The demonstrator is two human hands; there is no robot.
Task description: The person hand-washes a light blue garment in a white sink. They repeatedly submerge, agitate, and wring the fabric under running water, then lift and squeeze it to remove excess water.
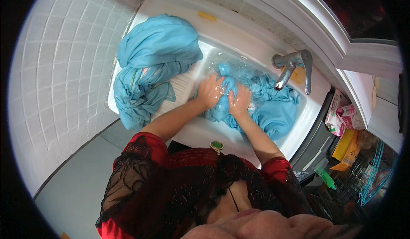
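Observation:
Wet light-blue cloth [277, 115] lies bunched in the basin of a white laundry sink [309, 106], in sudsy water [213, 59]. Both of my hands grip folds of this cloth near the middle of the basin. My left hand [210, 91] is closed on the left side of a fold, its fingertips partly hidden by wet fabric and foam. Just to the right, my right hand [240, 99] holds the same bunch, thumb toward the left hand. More blue cloth [160, 42] is heaped on the ribbed washboard [173, 89] side of the sink, partly hanging over its front edge.
A chrome faucet [292, 70] stands at the right rear rim. A yellow bar of soap [207, 16] lies on the back ledge. White tiled wall [72, 59] borders the left. At right are pink-and-white packages [341, 115], a green-handled brush [325, 178] and blue hangers [373, 175].

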